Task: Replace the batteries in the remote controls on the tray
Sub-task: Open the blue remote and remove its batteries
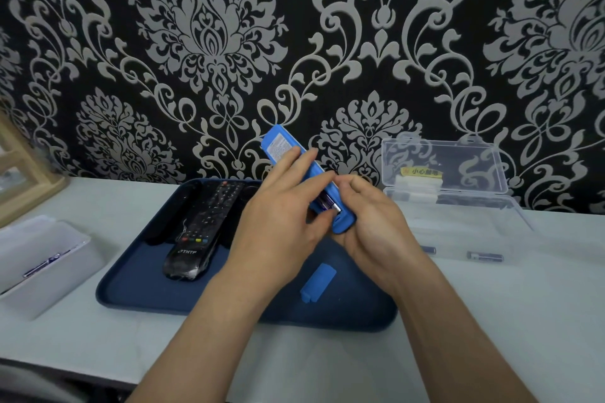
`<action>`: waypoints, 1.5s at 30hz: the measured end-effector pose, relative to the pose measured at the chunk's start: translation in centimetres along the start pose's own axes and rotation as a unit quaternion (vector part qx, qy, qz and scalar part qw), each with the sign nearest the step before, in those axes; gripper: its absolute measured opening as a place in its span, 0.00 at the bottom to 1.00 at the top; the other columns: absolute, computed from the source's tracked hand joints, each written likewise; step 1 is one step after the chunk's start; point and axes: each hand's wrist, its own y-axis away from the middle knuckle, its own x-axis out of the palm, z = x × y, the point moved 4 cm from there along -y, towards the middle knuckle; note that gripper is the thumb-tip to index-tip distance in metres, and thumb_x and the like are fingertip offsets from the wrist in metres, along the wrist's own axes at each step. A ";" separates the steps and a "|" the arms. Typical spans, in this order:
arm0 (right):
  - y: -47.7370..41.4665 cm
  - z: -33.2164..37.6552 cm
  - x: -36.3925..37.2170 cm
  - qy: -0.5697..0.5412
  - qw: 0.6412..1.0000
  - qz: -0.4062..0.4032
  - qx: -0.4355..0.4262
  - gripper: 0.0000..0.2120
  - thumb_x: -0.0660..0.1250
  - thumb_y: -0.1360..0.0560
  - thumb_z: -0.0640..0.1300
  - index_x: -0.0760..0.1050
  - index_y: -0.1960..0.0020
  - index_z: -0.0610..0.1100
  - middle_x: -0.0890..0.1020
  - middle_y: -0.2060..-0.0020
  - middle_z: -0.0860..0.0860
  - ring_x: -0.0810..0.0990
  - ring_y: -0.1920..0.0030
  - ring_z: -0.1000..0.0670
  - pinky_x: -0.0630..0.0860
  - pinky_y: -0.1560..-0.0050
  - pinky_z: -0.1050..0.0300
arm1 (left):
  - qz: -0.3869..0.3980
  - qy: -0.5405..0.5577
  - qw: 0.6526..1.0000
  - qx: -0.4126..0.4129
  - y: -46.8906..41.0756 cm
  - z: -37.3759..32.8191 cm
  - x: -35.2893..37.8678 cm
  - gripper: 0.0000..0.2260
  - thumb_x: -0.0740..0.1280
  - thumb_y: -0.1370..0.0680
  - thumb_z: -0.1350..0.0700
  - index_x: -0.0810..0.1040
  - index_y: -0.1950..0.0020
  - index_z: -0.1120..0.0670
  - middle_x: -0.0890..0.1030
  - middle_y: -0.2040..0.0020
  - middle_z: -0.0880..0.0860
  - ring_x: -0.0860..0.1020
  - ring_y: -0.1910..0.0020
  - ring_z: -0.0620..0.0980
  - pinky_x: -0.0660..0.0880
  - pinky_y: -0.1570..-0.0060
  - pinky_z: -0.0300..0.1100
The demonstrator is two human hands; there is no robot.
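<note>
Above the navy tray, left hand and right hand grip the blue remote; near end cupped.

Head view, single frame. Left hand and right hand are recorded as bare. Left forearm and right forearm are seen uncovered down to the lower frame edge. Short-trimmed fingernails are noted on the left hand.
</note>
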 end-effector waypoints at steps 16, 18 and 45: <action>-0.1 -0.4 0.3 0.041 0.999 0.008 0.008 0.12 0.52 0.15 0.43 0.73 0.47 0.39 0.82 0.55 0.44 0.83 0.56 0.51 0.81 0.53 0.53 | -0.008 0.035 0.999 -0.034 -0.2 0.5 -0.3 0.21 0.73 0.32 0.51 0.81 0.39 0.52 0.77 0.34 0.51 0.69 0.29 0.47 0.65 0.33 0.40; -0.1 -0.5 0.3 0.042 0.999 0.009 0.007 0.12 0.52 0.15 0.43 0.73 0.46 0.39 0.82 0.55 0.44 0.83 0.57 0.52 0.81 0.57 0.56 | -0.011 0.035 0.999 -0.035 -0.1 0.3 -0.3 0.22 0.69 0.33 0.50 0.81 0.40 0.53 0.78 0.35 0.51 0.70 0.30 0.47 0.66 0.34 0.41; 0.1 0.1 -0.6 -0.188 0.979 -0.046 0.069 0.14 0.55 0.16 0.39 0.75 0.40 0.32 0.83 0.46 0.37 0.85 0.52 0.46 0.84 0.56 0.54 | -0.070 0.110 0.984 0.121 0.3 -0.8 0.8 0.11 0.73 0.28 0.58 0.84 0.47 0.55 0.84 0.45 0.50 0.79 0.41 0.43 0.74 0.38 0.42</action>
